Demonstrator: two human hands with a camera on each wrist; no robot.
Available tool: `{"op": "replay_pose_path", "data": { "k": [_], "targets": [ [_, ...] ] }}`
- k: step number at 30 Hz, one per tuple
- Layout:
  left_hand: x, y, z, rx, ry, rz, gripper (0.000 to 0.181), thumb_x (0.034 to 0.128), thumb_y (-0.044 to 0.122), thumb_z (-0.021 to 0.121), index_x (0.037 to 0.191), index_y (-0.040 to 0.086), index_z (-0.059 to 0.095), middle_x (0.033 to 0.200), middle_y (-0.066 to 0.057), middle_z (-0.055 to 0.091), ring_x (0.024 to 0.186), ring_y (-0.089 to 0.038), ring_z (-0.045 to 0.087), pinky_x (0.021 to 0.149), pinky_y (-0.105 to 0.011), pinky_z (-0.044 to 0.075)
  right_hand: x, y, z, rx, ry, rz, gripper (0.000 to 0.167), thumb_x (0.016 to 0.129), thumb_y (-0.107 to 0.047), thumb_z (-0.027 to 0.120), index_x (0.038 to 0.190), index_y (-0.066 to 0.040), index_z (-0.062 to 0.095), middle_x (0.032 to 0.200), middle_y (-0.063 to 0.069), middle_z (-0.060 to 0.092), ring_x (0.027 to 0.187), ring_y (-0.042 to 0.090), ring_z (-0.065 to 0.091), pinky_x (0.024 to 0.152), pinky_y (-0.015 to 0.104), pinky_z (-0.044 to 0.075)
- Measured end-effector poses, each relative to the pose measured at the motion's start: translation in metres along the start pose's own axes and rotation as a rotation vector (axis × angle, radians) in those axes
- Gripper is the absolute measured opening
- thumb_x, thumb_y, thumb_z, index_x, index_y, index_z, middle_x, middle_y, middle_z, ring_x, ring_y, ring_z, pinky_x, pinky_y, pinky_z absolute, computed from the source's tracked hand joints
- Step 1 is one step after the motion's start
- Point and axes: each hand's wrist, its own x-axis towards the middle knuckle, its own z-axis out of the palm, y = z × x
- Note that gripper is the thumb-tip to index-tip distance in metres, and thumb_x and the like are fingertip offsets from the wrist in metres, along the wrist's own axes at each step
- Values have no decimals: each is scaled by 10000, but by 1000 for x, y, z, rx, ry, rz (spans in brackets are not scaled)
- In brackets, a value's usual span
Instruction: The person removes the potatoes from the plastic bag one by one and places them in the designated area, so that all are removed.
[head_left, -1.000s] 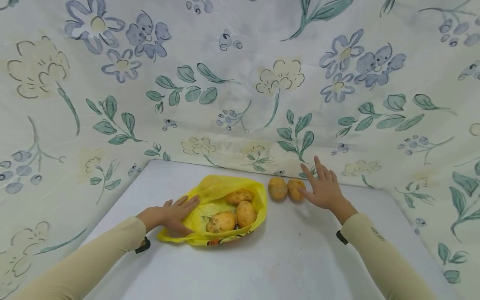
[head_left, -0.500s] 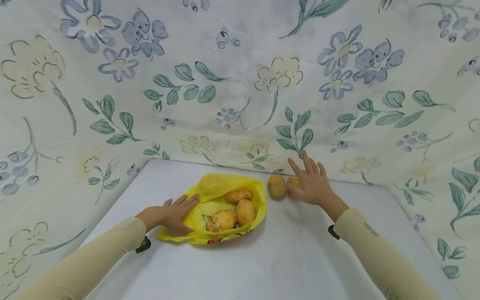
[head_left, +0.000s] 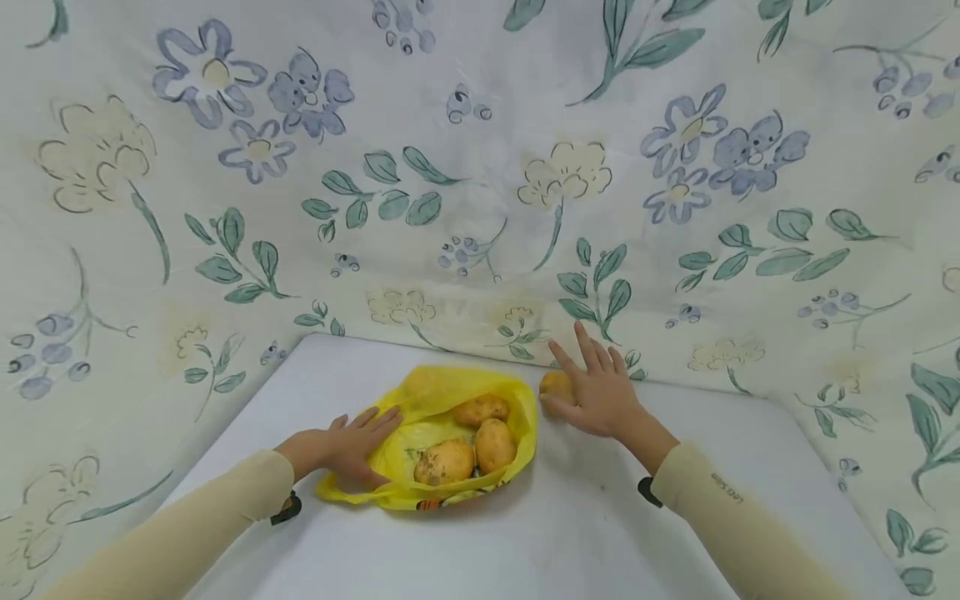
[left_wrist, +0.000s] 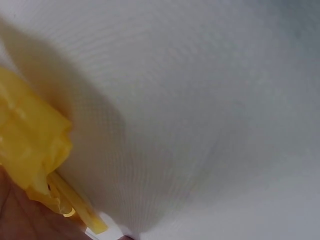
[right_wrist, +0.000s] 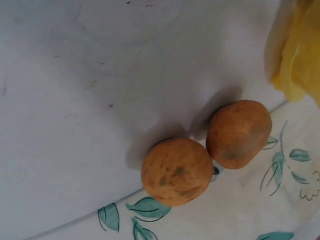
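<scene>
A yellow plastic bag (head_left: 438,398) lies with its mouth spread on the white table. Three potatoes show inside it: one at the front (head_left: 444,463), one at the right (head_left: 495,446) and one at the back. My left hand (head_left: 348,454) rests on the bag's left side, fingers straight and spread, with its thumb at the near rim. To the right of the bag, my right hand (head_left: 600,402) hovers with fingers extended, holding nothing. It partly covers a loose potato (head_left: 555,383) and hides the other. Both loose potatoes, the left one (right_wrist: 240,134) and right one (right_wrist: 176,172), show in the right wrist view.
A floral cloth (head_left: 465,225) hangs behind the table and at its sides. The white table (head_left: 525,542) has small dark specks. The loose potatoes sit close to the table's back edge, against the cloth.
My right hand has moved left, from beside the right loose potato to over the pair. My left hand and the bag stay in place. The head view has tilted slightly.
</scene>
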Motion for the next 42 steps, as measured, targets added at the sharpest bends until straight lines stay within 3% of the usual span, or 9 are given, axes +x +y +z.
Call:
{"op": "replay_pose_path", "data": {
  "k": [4,12,19,26,35,42],
  "targets": [
    [4,5,9,24,-7,22,1047,829,576,696,1580,75,165,1670,-126,95,1518,-424,81,1138,-734,68,-10,-3,8,-5,27,-14,826,909,-670,464,1590,-285,202,1669,158,-30,1447,406,270,1153,671,193],
    [3,6,4,30,-14,-16,1060,816,595,698,1582,85,172,1673,-118,86,1522,-412,74,1142,-728,68,-4,-19,9,-23,27,-81,836,905,-696,445,1593,-300,180,1670,150,-39,1454,380,268,1165,645,196],
    [-1,9,-3,42,-19,-7,1046,833,582,688,1581,72,166,1670,-131,86,1519,-424,77,1139,-733,71,-2,-33,10,-22,30,-123,834,900,-690,465,1585,-276,231,1672,147,-26,1447,403,288,1156,661,209],
    [-3,8,-4,35,-19,-7,1060,824,589,692,1579,64,164,1668,-144,81,1511,-444,81,1129,-744,74,2,-43,16,-72,1,-179,858,901,-733,409,1597,-312,135,1673,125,-68,1462,390,281,1169,637,212],
    [3,8,-4,46,-41,-12,1080,818,615,687,1584,78,147,1673,-124,73,1517,-431,74,1130,-744,82,5,-58,25,-6,36,-241,829,905,-700,458,1588,-306,200,1675,100,-81,1450,402,286,1141,684,209],
    [1,5,-5,39,-42,-15,1091,814,617,691,1583,68,145,1671,-142,64,1511,-450,66,1119,-757,75,11,-75,30,8,34,-311,824,911,-685,462,1589,-300,198,1673,98,-98,1471,354,242,1151,656,225]
  ]
}}
